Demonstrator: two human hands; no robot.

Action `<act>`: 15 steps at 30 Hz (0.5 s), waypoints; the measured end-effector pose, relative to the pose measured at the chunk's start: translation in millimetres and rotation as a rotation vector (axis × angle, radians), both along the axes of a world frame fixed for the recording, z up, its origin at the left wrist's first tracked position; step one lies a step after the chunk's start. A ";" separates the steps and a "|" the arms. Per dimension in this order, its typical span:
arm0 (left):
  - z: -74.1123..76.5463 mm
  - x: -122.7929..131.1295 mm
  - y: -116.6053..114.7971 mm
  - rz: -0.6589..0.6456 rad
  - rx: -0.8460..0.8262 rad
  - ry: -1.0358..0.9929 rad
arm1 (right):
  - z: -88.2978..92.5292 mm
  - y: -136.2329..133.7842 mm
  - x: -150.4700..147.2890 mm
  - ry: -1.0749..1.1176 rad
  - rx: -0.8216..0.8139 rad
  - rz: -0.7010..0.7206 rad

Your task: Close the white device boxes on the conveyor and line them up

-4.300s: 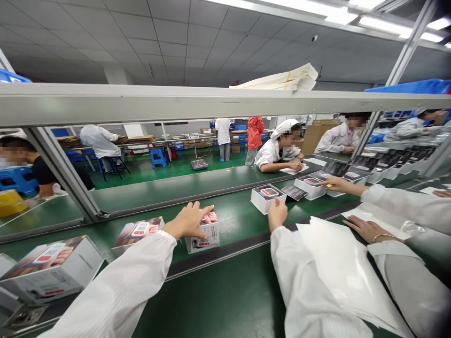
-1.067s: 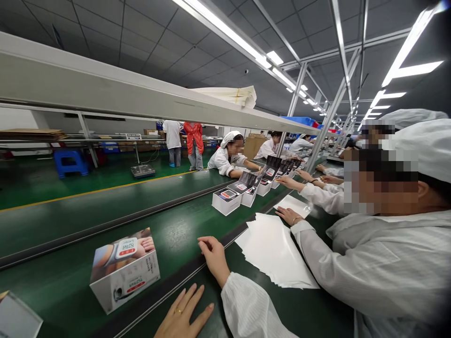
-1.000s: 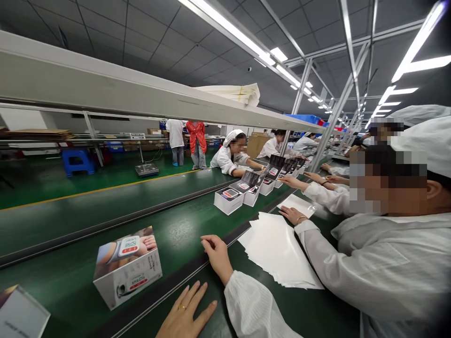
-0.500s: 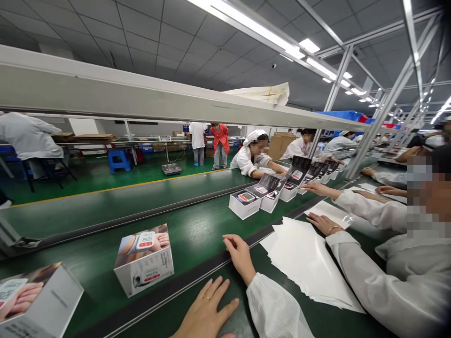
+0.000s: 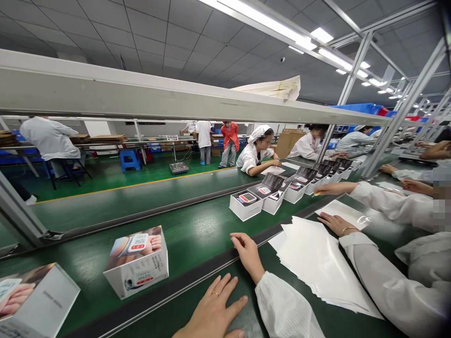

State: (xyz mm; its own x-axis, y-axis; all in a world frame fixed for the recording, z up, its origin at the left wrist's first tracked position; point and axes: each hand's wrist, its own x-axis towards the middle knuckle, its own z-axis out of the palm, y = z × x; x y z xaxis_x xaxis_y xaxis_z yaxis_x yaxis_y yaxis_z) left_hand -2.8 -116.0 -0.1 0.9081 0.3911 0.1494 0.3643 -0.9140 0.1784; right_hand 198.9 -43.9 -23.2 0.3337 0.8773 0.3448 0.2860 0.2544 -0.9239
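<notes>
My left hand (image 5: pixel 214 305) lies flat and open, fingers spread, on the green surface at the belt's near edge. A ring is on one finger. My right hand (image 5: pixel 247 253) rests on the dark edge rail (image 5: pixel 218 270), its fingers loosely bent with a gap at the thumb; nothing shows in it. Left of my hands, a closed blood pressure monitor box (image 5: pixel 137 260) stands on the green conveyor belt (image 5: pixel 197 230). Another closed monitor box (image 5: pixel 38 300) is cut off by the left frame edge. Farther right, an open monitor box (image 5: pixel 245 204) leads a row of several open boxes.
White sheets (image 5: pixel 317 258) lie fanned out right of my right sleeve. A co-worker's hand (image 5: pixel 334 223) rests beyond them, and another co-worker's hand (image 5: pixel 331 188) reaches to the open boxes. A metal shelf beam (image 5: pixel 176 103) crosses above the belt. Across it, a person (image 5: pixel 255 152) leans over paper.
The view has swung slightly left. The closed boxes have shifted left relative to my hands, which hold their pose. The person opposite has drawn an arm back from the open boxes.
</notes>
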 end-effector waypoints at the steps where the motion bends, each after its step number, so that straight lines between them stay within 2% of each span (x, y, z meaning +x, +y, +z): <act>1: 0.1 0.1 0.2 -0.002 0.011 -0.006 | -0.6 0.4 0.0 0.002 -0.001 0.001; 8: 5.2 1.8 -1.1 -0.003 -0.018 0.014 | -0.9 0.5 0.9 0.000 0.001 0.004; 15: 0.8 2.0 -1.7 0.004 -0.018 0.012 | -0.7 -1.1 2.4 0.017 -0.018 0.017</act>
State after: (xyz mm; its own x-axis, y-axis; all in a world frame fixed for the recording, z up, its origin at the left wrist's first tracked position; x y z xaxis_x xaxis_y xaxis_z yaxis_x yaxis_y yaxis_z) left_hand -0.8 -117.6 0.7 0.9083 0.3971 0.1315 0.3700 -0.9093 0.1906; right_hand 201.3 -45.0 -23.9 0.3246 0.8889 0.3233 0.2663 0.2421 -0.9330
